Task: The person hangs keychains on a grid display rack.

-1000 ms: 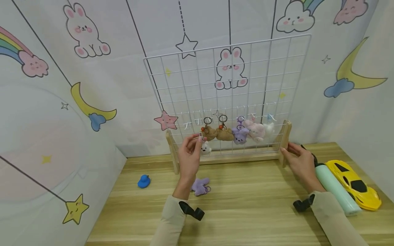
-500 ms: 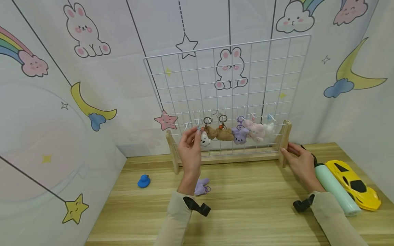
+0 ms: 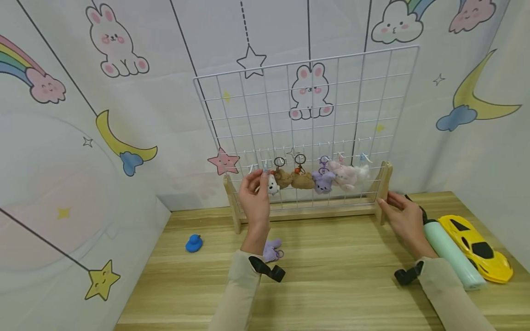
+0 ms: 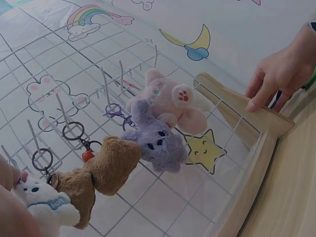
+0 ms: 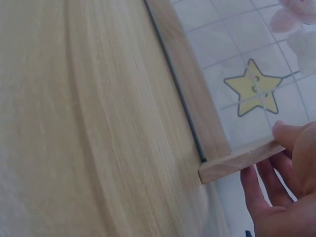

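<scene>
My left hand (image 3: 255, 202) pinches the top of a small white plush keychain (image 4: 49, 205) at a hook near the left side of the white wire grid (image 3: 304, 101); its exact contact with the hook is hidden. The plush has a blue band and hangs beside two brown plush keychains (image 4: 114, 165). Farther right hang a purple plush keychain (image 4: 160, 140), a pink one (image 4: 170, 96) and a white one (image 3: 362, 174). With thumb and fingers, my right hand (image 3: 400, 219) grips the right wooden upright (image 5: 242, 160) of the grid's stand.
A second purple plush keychain (image 3: 272, 252) lies on the wooden table (image 3: 331, 285), partly behind the left wrist. A blue duck (image 3: 193, 243) sits at left. At right lie a mint-green cylinder (image 3: 453, 255) and a yellow toy car (image 3: 476, 248).
My left hand has raised the white plush keychain to hook height, bringing it beside the brown plush. The right hand stays on the upright.
</scene>
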The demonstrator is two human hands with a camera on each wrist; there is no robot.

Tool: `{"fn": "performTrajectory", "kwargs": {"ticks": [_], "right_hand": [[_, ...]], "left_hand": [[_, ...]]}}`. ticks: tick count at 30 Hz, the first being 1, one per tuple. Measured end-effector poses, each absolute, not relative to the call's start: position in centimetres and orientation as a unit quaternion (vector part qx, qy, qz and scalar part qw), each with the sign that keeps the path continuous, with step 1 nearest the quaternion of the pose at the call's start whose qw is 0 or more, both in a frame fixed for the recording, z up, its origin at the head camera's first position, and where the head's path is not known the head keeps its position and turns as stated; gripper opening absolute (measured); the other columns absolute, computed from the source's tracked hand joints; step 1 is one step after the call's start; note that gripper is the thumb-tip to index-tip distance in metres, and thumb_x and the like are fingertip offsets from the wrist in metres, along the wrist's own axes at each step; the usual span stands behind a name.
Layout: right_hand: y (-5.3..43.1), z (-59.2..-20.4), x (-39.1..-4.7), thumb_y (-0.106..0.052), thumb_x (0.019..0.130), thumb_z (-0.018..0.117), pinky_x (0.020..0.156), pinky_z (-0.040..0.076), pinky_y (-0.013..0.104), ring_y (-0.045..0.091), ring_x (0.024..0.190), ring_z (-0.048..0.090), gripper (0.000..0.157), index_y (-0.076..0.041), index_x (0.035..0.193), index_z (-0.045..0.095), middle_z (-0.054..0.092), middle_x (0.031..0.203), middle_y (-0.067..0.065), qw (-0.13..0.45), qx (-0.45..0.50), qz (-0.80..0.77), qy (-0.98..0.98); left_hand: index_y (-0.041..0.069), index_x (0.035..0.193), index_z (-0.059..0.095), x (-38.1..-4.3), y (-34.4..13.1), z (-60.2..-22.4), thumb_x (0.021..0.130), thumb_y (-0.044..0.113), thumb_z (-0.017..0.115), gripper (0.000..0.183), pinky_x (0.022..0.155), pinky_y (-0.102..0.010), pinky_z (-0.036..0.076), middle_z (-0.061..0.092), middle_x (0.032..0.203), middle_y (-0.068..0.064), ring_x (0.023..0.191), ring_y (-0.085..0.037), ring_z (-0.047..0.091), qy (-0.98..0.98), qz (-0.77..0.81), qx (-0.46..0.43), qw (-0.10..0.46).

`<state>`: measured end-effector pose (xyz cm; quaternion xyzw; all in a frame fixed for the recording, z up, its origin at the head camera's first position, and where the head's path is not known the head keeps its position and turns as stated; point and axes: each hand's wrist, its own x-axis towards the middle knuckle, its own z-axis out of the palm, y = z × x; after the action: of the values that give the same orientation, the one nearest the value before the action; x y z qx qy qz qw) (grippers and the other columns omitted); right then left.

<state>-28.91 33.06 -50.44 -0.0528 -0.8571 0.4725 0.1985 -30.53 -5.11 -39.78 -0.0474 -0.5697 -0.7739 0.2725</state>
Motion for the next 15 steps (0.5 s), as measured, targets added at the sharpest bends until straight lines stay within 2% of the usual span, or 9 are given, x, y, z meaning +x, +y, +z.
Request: {"fn": "performTrajectory", "kwargs": {"ticks": [3,10,15], "right_hand": [[33.1,-50.4,-28.9,-0.052,0.106,0.065,0.08,0.039,-0.003,0.047,0.14,0.059,0.072,-0.002,0.157,0.055,0.066,0.147,0.026,0.195,-0.055,0.473,-0.857],[33.1,-50.3,-28.8,-0.054,0.106,0.065,0.081,0.038,-0.001,0.045,0.142,0.058,0.073,-0.005,0.158,0.055,0.066,0.148,0.025,0.191,-0.062,0.469,-0.86],[33.1,-50.4,-28.9,-0.054,0.105,0.065,0.081,0.039,-0.001,0.044,0.141,0.059,0.072,-0.005,0.158,0.055,0.066,0.148,0.025,0.193,-0.06,0.469,-0.86]], "left_hand": [[0.004,0.117,0.071,-31.1,-4.9,-39.8,0.104,0.016,0.075,0.018,0.076,-0.021,0.05,0.079,0.116,-0.024,0.099,-0.013,0.068,-0.572,-0.772,-0.026,0.275],[0.008,0.11,0.073,-32.4,-4.7,-40.2,0.102,0.02,0.078,0.015,0.075,-0.024,0.049,0.077,0.105,-0.005,0.095,-0.012,0.065,-0.588,-0.755,0.013,0.29],[0.008,0.111,0.074,-32.8,-4.9,-40.7,0.102,0.022,0.078,0.017,0.081,-0.025,0.05,0.074,0.107,-0.004,0.098,-0.013,0.065,-0.604,-0.734,0.012,0.31]]}}
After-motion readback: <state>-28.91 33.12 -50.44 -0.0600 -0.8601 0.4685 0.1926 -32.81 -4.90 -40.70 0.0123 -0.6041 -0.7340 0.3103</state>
